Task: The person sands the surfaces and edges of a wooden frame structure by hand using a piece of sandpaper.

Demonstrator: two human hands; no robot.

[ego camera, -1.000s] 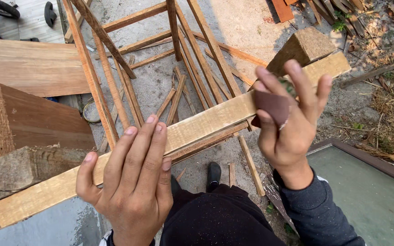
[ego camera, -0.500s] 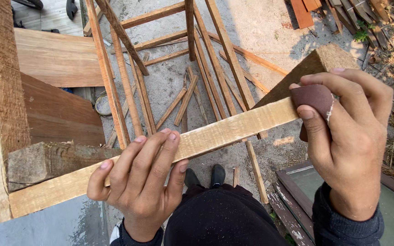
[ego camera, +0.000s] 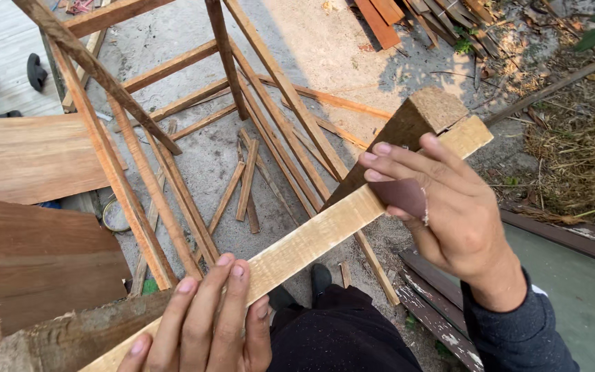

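Observation:
A long pale wooden batten runs diagonally from the lower left up to the right, resting on a dark upright post. My left hand lies flat on the batten near its lower end, fingers together and pressing down. My right hand grips a small piece of dark reddish-brown sandpaper and holds it against the batten's upper part. Below, my dark trousers and one shoe show.
A bare wooden frame of slats stands on the concrete ground, with loose strips lying under it. Wide boards lie at the left. Scrap planks and dry grass are at the upper right, dark rails at the lower right.
My right hand has slid the sandpaper back down the batten toward the left, away from its far end. My left hand has stayed pressed on the batten, lower in view.

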